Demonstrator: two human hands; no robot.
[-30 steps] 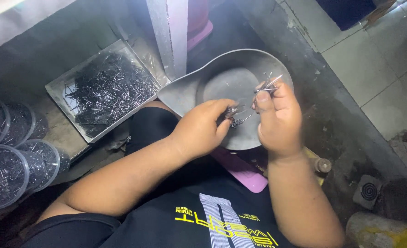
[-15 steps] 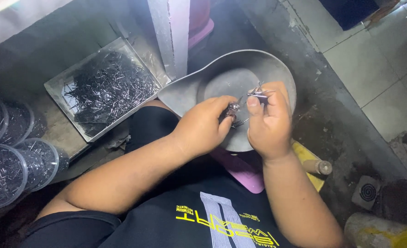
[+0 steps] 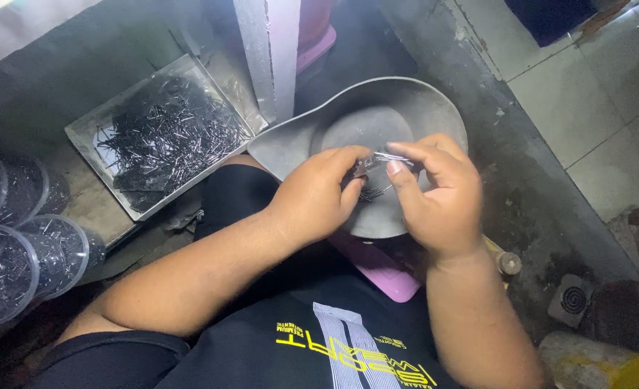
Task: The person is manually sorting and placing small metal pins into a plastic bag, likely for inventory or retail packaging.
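Note:
My left hand (image 3: 318,196) and my right hand (image 3: 438,194) meet over a round grey metal pan (image 3: 413,104) that rests on my lap. Both hands pinch a small bundle of thin dark metal pins (image 3: 372,167) between fingertips and thumbs. A few pins (image 3: 377,192) hang just below the bundle, between the two hands. The right thumb lies along the pins' right end. The left fingers curl around the bundle's left end and hide part of it.
A shallow metal tray (image 3: 89,133) full of loose dark pins (image 3: 168,133) sits at the left. Clear round tubs of pins (image 3: 6,270) stand at the far left. A grey post (image 3: 269,54) rises behind the pan. Pink plastic (image 3: 377,266) lies under the pan. Tiled floor (image 3: 593,94) is at the right.
My right hand has drawn in toward the left hand and lowered a little. The pins that stuck out to the upper right now lie flat between the fingertips.

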